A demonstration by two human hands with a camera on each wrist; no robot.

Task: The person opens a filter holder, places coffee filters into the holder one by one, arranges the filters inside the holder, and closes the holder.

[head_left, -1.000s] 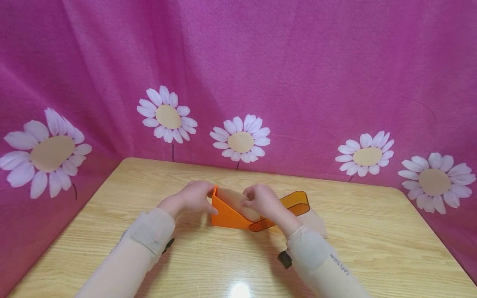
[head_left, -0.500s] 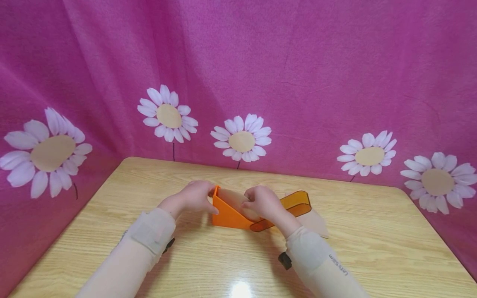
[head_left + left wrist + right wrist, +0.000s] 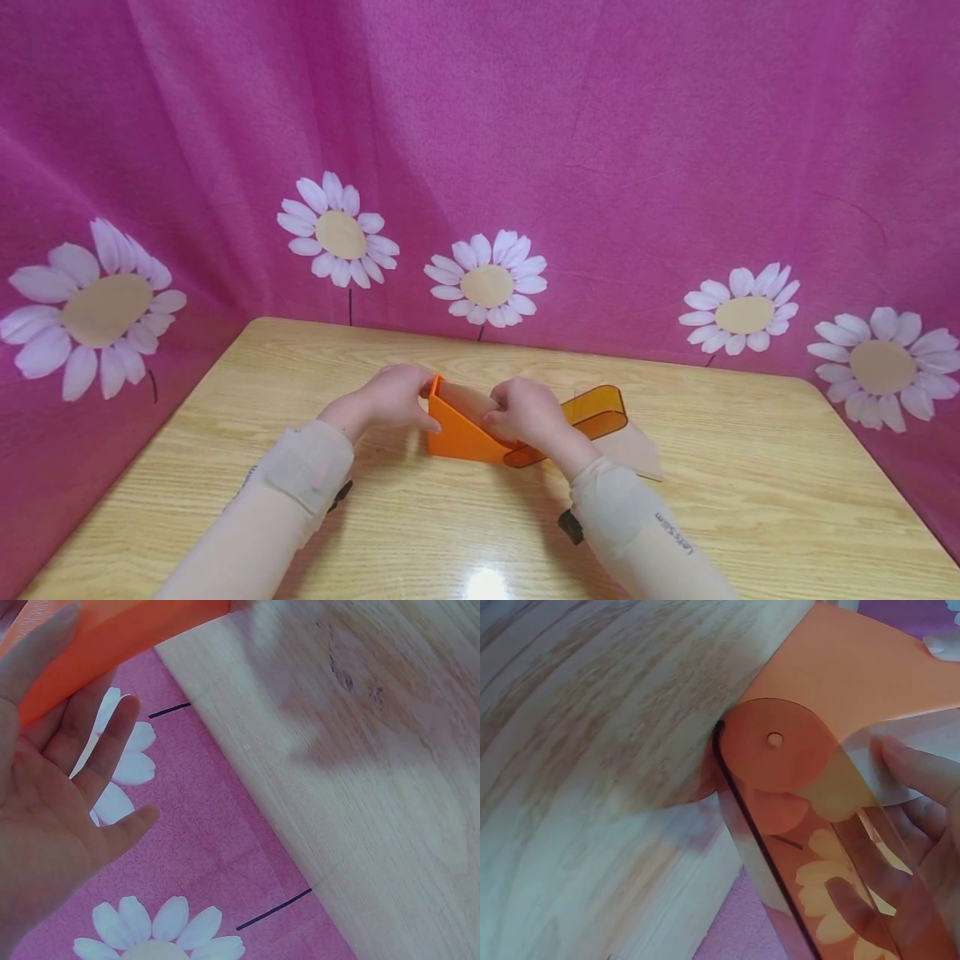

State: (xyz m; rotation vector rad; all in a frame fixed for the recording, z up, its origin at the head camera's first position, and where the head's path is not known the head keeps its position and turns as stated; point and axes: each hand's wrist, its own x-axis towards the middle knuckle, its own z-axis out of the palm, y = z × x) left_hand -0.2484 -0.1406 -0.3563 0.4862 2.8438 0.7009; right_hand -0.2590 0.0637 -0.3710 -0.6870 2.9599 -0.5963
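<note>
An orange case with a sloped top stands mid-table, its see-through amber lid swung out to the right on a round pivot. My left hand holds the case's tall left end; its thumb lies on the front wall in the left wrist view, the other fingers beyond. Inside the case is a tan, paper-like sheet with a rounded edge. My right hand pinches this sheet, thumb on its near face in the right wrist view. The lower part of the sheet is hidden by the case.
A pale flat sheet lies on the wooden table under and right of the lid. Behind the table hangs a magenta cloth printed with white daisies.
My right hand has shifted slightly down toward the case, and the tan sheet sits a bit lower in it. The left hand and the case have stayed nearly still.
</note>
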